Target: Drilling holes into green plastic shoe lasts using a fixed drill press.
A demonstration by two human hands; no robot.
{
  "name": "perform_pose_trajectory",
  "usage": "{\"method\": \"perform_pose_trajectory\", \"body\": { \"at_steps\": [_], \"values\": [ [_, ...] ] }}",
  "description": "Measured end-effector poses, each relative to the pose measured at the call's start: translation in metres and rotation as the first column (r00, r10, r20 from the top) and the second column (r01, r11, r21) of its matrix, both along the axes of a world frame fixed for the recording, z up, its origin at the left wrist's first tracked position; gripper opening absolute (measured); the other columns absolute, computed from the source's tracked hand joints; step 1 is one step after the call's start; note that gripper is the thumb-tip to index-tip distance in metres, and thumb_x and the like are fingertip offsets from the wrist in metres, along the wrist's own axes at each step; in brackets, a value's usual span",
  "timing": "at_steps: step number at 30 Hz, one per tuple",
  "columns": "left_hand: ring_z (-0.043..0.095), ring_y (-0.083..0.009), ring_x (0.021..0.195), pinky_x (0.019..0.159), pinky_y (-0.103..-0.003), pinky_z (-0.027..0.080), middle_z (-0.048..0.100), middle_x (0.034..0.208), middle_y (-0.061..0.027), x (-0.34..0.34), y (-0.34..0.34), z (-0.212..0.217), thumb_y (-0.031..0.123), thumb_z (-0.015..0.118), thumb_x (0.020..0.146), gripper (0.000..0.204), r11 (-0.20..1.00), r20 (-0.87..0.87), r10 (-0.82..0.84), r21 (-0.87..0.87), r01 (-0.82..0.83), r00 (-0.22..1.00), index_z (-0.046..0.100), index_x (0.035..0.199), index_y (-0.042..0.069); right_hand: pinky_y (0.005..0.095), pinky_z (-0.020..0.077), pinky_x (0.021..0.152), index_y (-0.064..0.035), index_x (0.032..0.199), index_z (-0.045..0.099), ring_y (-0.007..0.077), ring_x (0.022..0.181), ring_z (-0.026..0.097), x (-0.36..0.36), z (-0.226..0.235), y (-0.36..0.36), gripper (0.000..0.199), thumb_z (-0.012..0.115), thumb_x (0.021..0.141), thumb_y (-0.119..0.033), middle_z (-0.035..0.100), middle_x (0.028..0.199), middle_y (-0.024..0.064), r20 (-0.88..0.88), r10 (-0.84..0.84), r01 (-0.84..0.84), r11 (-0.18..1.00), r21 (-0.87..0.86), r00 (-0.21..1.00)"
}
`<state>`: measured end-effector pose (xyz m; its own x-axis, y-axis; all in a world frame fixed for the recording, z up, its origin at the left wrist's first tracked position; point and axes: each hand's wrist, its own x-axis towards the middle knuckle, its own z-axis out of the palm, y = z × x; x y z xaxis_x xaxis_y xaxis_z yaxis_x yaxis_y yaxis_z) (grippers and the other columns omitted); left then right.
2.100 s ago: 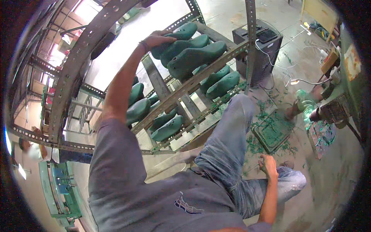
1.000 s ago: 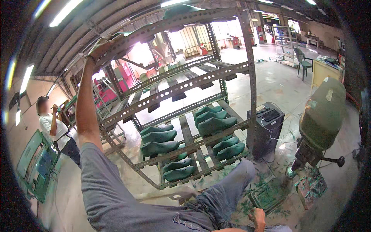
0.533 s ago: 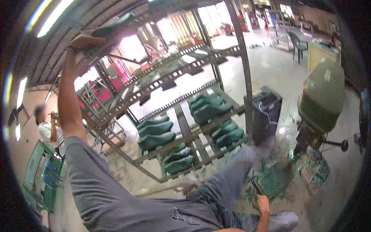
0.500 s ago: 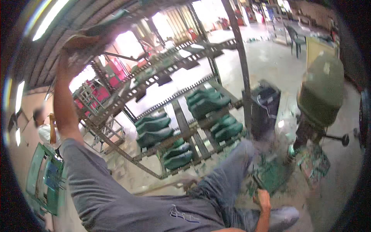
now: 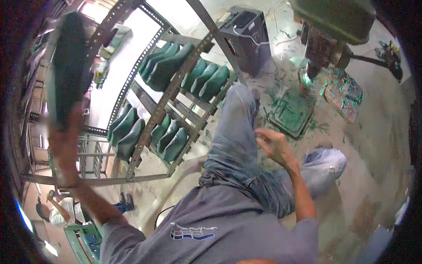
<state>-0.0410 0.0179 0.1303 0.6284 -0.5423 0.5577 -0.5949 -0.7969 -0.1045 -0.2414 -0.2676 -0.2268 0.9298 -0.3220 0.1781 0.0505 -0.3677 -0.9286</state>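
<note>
A dark green shoe last (image 5: pixel 70 66) points upward at the far left, blurred by motion. My left hand (image 5: pixel 66 149) is closed around its lower end, beside the metal rack. Over the gap between my knees is my right hand (image 5: pixel 277 147), its fingers loosely bent and apart, with nothing visible in them. It is close to the inner side of my left knee. More green shoe lasts (image 5: pixel 169 66) stand in rows on the slotted metal rack (image 5: pixel 163 99) ahead of me.
A drill press (image 5: pixel 334 20) stands at the upper right, its green-shaving-covered base (image 5: pixel 292 110) low before my knees. A board (image 5: pixel 345 94) with shavings lies beside it. A dark box-shaped unit (image 5: pixel 246 39) stands by the rack. Another person (image 5: pixel 63 213) is at lower left.
My view has tilted and turned. My left hand has come down from the upper rack and now shows the shoe last upright. My right hand no longer reaches to the dark bar near the base.
</note>
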Motion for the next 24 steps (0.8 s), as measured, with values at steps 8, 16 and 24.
{"method": "perform_pose_trajectory", "body": {
  "at_steps": [8, 16, 24],
  "values": [
    [0.062, -0.0283, 0.108, 0.092, -0.036, 0.048, 0.061, 0.121, -0.0226, -0.043, -0.125, -0.246, 0.019, 0.08, 0.076, 0.082, 0.883, -0.793, -0.43, -0.468, 0.019, 0.432, 0.037, 0.142, -0.004, 0.0373, 0.0527, 0.087, 0.0021, 0.145, 0.028, 0.0282, 0.106, 0.064, 0.049, 0.057, 0.056, 0.093, 0.081, 0.078, -0.034, 0.059, 0.123, 0.0237, 0.026, -0.175, 0.11, 0.721, 0.684, 0.984],
    [0.046, -0.0241, 0.129, 0.11, -0.035, 0.033, 0.049, 0.139, -0.0149, -0.039, -0.156, -0.341, 0.018, 0.066, 0.081, 0.073, 0.805, -0.764, -0.531, -0.59, 0.065, -0.367, 0.037, 0.143, -0.005, 0.0324, 0.0474, 0.09, 0.0015, 0.136, 0.036, 0.0181, 0.108, 0.056, 0.018, -0.025, 0.025, 0.083, 0.083, 0.071, -0.02, 0.055, 0.115, 0.0128, -0.344, -0.451, 0.563, 0.577, 0.592, 0.824],
    [0.062, -0.0229, 0.108, 0.094, -0.036, 0.05, 0.063, 0.119, -0.0122, -0.041, -0.233, -0.38, 0.041, 0.049, 0.099, 0.048, 0.743, -0.272, -0.666, -0.323, -0.586, -0.694, 0.055, 0.126, 0.001, 0.0337, 0.0532, 0.087, -0.0004, 0.131, 0.05, 0.0252, 0.1, 0.065, -0.006, -0.044, 0.022, 0.06, 0.063, 0.09, -0.042, 0.062, 0.122, 0.0115, -0.076, -0.267, 0.058, -0.072, 0.996, 0.961]
  ]
}}
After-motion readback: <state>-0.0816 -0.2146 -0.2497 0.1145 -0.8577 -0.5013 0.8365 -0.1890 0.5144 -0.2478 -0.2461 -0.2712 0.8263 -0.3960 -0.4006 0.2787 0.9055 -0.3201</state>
